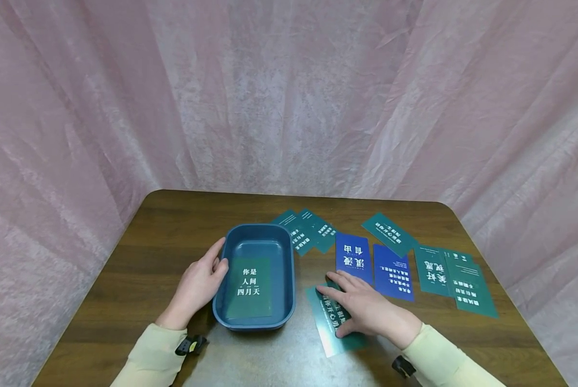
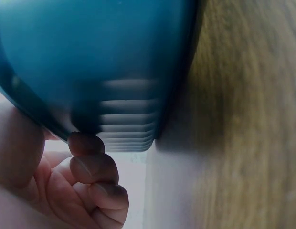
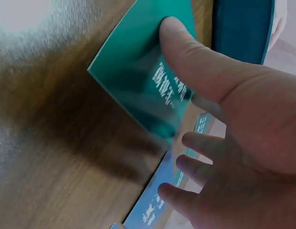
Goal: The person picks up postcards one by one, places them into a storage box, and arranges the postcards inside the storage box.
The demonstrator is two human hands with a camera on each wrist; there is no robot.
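My left hand grips the left rim of a deep blue rectangular plastic tray. In the left wrist view, the fingers curl against the tray's ribbed outer wall. A green card with white characters lies flat inside the tray. To the tray's right, my right hand rests over another green card on the table, its fingers spread and thumb touching the printed face. In the right wrist view that green card shows under the thumb; the index fingertip is hidden there.
Blue cards lie just beyond the right hand. Several more green cards are spread toward the back and right, some overlapping. Green cards also lie beside the tray's far right corner. A pink curtain hangs behind the wooden table.
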